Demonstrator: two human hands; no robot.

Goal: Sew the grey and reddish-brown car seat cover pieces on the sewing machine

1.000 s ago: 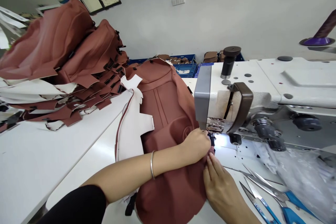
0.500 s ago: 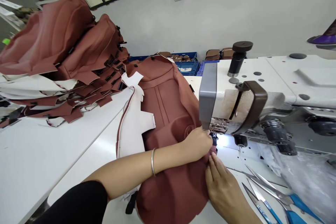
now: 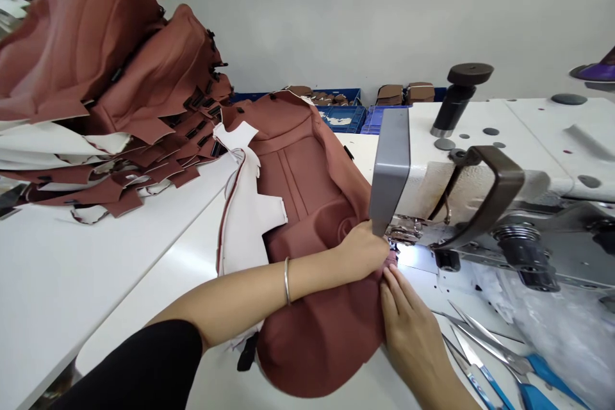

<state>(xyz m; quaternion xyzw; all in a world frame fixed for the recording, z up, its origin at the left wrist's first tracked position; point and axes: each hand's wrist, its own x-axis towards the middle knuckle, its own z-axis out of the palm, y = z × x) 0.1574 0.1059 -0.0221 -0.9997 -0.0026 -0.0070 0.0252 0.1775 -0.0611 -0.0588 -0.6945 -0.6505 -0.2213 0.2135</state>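
Note:
A reddish-brown leather-like seat cover (image 3: 312, 352) with white backing lies on the table, its right edge under the head of a white sewing machine (image 3: 533, 134). My left hand (image 3: 362, 250) is closed on the cover beside the needle area, its fingertips mostly hidden behind the machine's grey front plate (image 3: 390, 166). Just below it, my right hand (image 3: 413, 317) rests on the cover's edge with fingers stretched out and flat. A white-backed flap (image 3: 247, 218) of the cover spreads out to the left. The presser foot is barely visible.
A tall pile of similar brown covers (image 3: 110, 57) with black clips stands at the left. Scissors (image 3: 509, 355) with blue handles and a clear plastic bag (image 3: 557, 314) lie at the right. Blue crates (image 3: 342, 116) with brown pieces stand by the wall.
The cover's lower end has shifted slightly away from me, and both hands keep their places near the needle. A dark strip by the needle shows less. The view has tilted slightly.

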